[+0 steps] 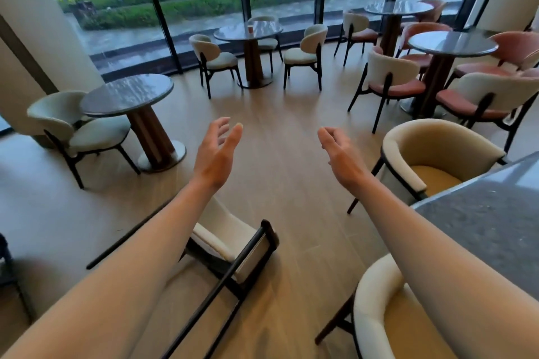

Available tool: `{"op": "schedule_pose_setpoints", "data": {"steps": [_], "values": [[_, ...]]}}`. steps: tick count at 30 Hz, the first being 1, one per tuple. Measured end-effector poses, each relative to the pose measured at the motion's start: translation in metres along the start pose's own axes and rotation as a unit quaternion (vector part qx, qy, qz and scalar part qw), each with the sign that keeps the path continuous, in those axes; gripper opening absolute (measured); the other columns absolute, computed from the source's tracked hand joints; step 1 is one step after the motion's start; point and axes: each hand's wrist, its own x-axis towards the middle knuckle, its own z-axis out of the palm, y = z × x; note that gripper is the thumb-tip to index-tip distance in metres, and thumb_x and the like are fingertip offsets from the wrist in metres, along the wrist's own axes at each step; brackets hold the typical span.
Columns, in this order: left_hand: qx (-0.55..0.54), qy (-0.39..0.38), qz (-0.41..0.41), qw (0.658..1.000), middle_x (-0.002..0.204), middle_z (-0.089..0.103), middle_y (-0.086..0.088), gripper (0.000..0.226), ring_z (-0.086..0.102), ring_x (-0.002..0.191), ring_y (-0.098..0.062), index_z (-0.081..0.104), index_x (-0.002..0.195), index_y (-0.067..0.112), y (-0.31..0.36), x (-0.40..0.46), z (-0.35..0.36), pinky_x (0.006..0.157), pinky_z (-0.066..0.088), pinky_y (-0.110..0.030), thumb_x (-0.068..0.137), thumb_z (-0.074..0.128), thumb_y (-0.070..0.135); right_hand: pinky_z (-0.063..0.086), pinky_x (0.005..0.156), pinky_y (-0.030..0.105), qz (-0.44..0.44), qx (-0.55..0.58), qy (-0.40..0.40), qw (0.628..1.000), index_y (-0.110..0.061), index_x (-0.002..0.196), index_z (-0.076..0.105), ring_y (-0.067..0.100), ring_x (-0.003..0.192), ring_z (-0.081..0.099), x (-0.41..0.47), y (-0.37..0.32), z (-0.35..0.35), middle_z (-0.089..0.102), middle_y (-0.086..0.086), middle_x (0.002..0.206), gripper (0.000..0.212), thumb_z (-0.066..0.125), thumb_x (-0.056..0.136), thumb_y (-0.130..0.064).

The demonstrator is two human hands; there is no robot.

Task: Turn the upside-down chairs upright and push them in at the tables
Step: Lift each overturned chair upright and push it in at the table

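Observation:
An overturned cream chair (230, 245) with a black frame lies on the wooden floor just below my arms, its dark legs sticking out toward me and to the left. My left hand (217, 151) is stretched out above it, fingers apart, holding nothing. My right hand (339, 151) is also raised over the floor, empty, with fingers loosely curled. Neither hand touches the chair. Two upright cream tub chairs (431, 160) (385, 318) stand at a grey table (495, 221) on my right.
A round dark table (128, 95) with a pale chair (75, 128) stands at the left by a column. More round tables (248, 30) (452, 44) with cream and pink chairs fill the back and right, before tall windows. Open floor runs down the middle.

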Motion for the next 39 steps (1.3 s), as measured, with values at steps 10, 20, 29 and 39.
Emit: {"op": "schedule_pose_setpoints", "data": {"steps": [10,20,29,39], "values": [[0.003,-0.013,-0.044,0.999,0.148,0.053,0.001,0.068,0.053,0.115,0.007,0.048,0.147,0.027,-0.099,0.134,0.037,0.082,0.036,0.002,0.092,0.050,0.067,0.044,0.097,0.035,0.045,-0.007,-0.028,0.999,-0.030,0.128,0.056,0.014,0.123,0.056,0.149,0.072,0.043,0.061,-0.003,0.129,0.042,0.047,0.101,-0.060],[-0.003,-0.049,-0.097,0.994,0.144,0.058,-0.008,0.057,0.056,0.119,-0.010,0.052,0.146,0.015,-0.195,0.279,0.102,0.076,0.035,0.005,0.101,0.054,0.050,0.041,0.079,0.022,0.117,-0.013,-0.030,0.993,-0.021,0.126,0.058,0.004,0.110,0.057,0.282,0.134,0.074,0.059,-0.016,0.113,0.035,0.048,0.107,-0.049],[-0.006,-0.039,-0.113,0.993,0.146,0.056,-0.007,0.051,0.055,0.122,-0.011,0.050,0.146,0.018,-0.230,0.398,0.142,0.079,0.036,0.004,0.104,0.054,0.047,0.041,0.078,0.020,0.118,-0.040,-0.051,0.991,-0.020,0.125,0.060,-0.006,0.101,0.055,0.418,0.159,0.075,0.059,-0.018,0.109,0.038,0.050,0.106,-0.051],[-0.012,0.088,-0.175,0.981,0.145,0.056,-0.006,0.059,0.055,0.129,-0.014,0.050,0.145,0.016,-0.289,0.557,0.188,0.097,0.040,-0.019,0.100,0.052,0.054,0.039,0.077,0.019,0.075,-0.041,-0.198,0.976,-0.024,0.124,0.059,-0.008,0.098,0.055,0.662,0.204,0.103,0.058,-0.018,0.107,0.043,0.049,0.101,-0.059]]}}
